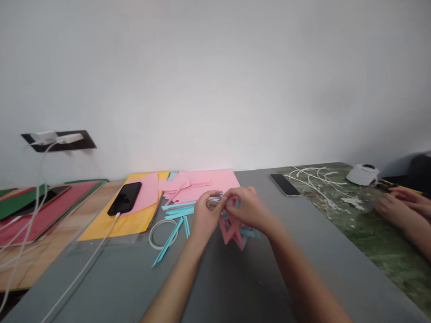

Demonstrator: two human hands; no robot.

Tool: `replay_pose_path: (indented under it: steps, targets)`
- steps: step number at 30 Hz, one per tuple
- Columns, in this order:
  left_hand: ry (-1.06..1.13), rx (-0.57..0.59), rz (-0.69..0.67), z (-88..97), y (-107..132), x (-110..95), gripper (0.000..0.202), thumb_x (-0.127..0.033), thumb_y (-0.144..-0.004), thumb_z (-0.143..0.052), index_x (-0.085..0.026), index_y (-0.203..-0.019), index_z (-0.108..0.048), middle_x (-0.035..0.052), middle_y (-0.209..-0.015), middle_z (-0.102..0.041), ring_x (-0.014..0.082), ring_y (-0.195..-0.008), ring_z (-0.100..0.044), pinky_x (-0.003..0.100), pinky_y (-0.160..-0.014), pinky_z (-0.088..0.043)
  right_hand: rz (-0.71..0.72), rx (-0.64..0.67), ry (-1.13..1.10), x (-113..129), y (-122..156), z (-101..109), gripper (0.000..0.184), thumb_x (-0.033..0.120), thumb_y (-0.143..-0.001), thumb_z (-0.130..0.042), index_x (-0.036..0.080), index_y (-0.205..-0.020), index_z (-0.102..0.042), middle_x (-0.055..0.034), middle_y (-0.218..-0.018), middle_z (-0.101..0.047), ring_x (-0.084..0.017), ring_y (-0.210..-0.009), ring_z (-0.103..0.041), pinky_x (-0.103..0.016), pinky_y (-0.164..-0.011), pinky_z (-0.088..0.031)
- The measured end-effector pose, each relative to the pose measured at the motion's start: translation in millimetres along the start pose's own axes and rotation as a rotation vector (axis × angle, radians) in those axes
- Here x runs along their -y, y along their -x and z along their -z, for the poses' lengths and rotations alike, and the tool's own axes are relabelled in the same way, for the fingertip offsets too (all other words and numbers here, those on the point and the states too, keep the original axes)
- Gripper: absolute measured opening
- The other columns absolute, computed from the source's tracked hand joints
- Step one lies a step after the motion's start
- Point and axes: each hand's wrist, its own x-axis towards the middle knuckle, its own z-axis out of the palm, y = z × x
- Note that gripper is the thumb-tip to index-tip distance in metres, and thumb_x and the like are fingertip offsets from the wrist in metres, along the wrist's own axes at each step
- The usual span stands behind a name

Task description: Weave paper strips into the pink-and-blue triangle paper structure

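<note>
Both hands meet at a pink and light-blue folded-paper model (231, 233), built of strips that form open triangular points, held just above the grey table. My left hand (208, 214) pinches its upper left part, thumb and forefinger together. From the other side my right hand (248, 207) grips the top, its fingertips touching those of the left. The fingers hide the upper part of the model. Left of the hands lie several folded light-blue paper strips (180, 210), and one long strip rests across a pale ring-shaped roll (162, 234).
Pink paper sheets (218, 179) lie by the wall. A charging phone (125, 198) sits on a yellow envelope (134, 226), its cable crossing the table. Another phone (284, 184) lies at right. Beyond it, another person's hands (400, 204) are near white strings (313, 179).
</note>
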Motion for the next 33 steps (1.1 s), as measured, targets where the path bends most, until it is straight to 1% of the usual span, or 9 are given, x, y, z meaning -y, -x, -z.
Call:
replay_pose_path:
  steps: [2, 5, 7, 9, 12, 17, 20, 26, 33]
  targets:
    - [-0.042, 0.058, -0.005, 3.7, -0.5, -1.3, 0.031, -0.037, -0.07, -0.063, -0.014, -0.09, -0.063, 0.0074, -0.081, -0.067, 0.0151, -0.061, -0.062, 0.025, -0.053, -0.047, 0.005, 0.029, -0.032, -6.2, -2.0, 1.5, 0.009, 0.017, -0.074, -0.054, 0.022, -0.074, -0.062, 0.0, -0.078, -0.07, -0.017, -0.077, -0.061, -0.036, -0.084, -0.032]
    - [-0.184, 0.174, -0.009, 17.0, -3.0, -7.6, 0.03, -0.035, -0.079, -0.053, -0.015, -0.098, -0.064, 0.0084, -0.088, -0.068, 0.0144, -0.059, -0.06, 0.027, -0.054, -0.047, 0.054, 0.068, -0.09, -15.9, -4.7, 4.4, 0.01, 0.021, -0.078, -0.052, 0.022, -0.077, -0.062, 0.0004, -0.083, -0.07, -0.016, -0.08, -0.061, -0.035, -0.086, -0.032]
    - [-0.308, 0.212, -0.093, 27.9, -5.9, -11.3, 0.025, -0.031, -0.079, -0.053, -0.017, -0.096, -0.066, 0.007, -0.094, -0.068, 0.016, -0.072, -0.06, 0.028, -0.065, -0.047, 0.09, 0.103, -0.138, -21.6, -6.7, 5.5, 0.01, 0.023, -0.079, -0.053, 0.022, -0.077, -0.063, -0.0001, -0.082, -0.07, -0.016, -0.081, -0.061, -0.033, -0.084, -0.034]
    - [-0.357, 0.292, -0.16, 36.5, -9.2, -11.7, 0.023, -0.031, -0.079, -0.054, -0.02, -0.095, -0.067, 0.005, -0.1, -0.067, 0.0175, -0.086, -0.059, 0.029, -0.076, -0.044, 0.108, 0.133, -0.184, -26.2, -8.6, 5.8, 0.011, 0.026, -0.08, -0.053, 0.021, -0.078, -0.063, -0.0011, -0.082, -0.069, -0.016, -0.081, -0.06, -0.03, -0.079, -0.037]
    - [-0.351, 0.368, -0.16, 40.7, -13.7, -6.0, 0.024, -0.034, -0.078, -0.056, -0.02, -0.094, -0.067, 0.0043, -0.097, -0.067, 0.0171, -0.087, -0.057, 0.026, -0.075, -0.041, 0.105, 0.156, -0.233, -30.3, -10.7, 6.4, 0.012, 0.029, -0.08, -0.054, 0.021, -0.08, -0.063, -0.0012, -0.084, -0.068, -0.016, -0.083, -0.059, -0.029, -0.077, -0.039]
    - [-0.329, 0.342, -0.221, 33.1, -17.2, 5.0, 0.02, -0.034, -0.079, -0.055, -0.016, -0.08, -0.064, 0.001, -0.075, -0.061, 0.0127, -0.07, -0.051, 0.023, -0.064, -0.037, 0.082, 0.226, -0.302, -31.2, -11.7, 9.3, 0.014, 0.031, -0.082, -0.052, 0.023, -0.085, -0.063, 0.0001, -0.087, -0.067, -0.015, -0.084, -0.058, -0.027, -0.077, -0.039]
    - [-0.316, 0.337, -0.237, 29.5, -17.3, 7.1, 0.019, -0.032, -0.08, -0.054, -0.015, -0.079, -0.062, 0.0002, -0.074, -0.059, 0.0114, -0.067, -0.048, 0.022, -0.061, -0.035, 0.083, 0.241, -0.325, -31.8, -11.9, 9.9, 0.015, 0.032, -0.083, -0.051, 0.023, -0.086, -0.063, 0.0, -0.088, -0.067, -0.014, -0.083, -0.057, -0.026, -0.075, -0.039]
    - [-0.337, 0.315, -0.252, 28.1, -15.8, 4.9, 0.017, -0.031, -0.08, -0.054, -0.016, -0.079, -0.061, 0.0, -0.073, -0.058, 0.0113, -0.067, -0.047, 0.022, -0.062, -0.035, 0.123, 0.197, -0.382, -34.1, -12.6, 7.7, 0.014, 0.03, -0.083, -0.051, 0.02, -0.08, -0.06, -0.0001, -0.079, -0.063, -0.013, -0.076, -0.055, -0.025, -0.072, -0.041]
    - [-0.376, 0.264, -0.244, 28.2, -14.7, -1.6, 0.015, -0.029, -0.077, -0.057, -0.016, -0.07, -0.061, -0.0005, -0.068, -0.058, 0.0116, -0.065, -0.048, 0.022, -0.061, -0.035, 0.107, 0.138, -0.359, -30.5, -13.8, 4.8, 0.013, 0.027, -0.082, -0.052, 0.019, -0.075, -0.06, 0.0002, -0.076, -0.063, -0.013, -0.075, -0.056, -0.025, -0.074, -0.04]
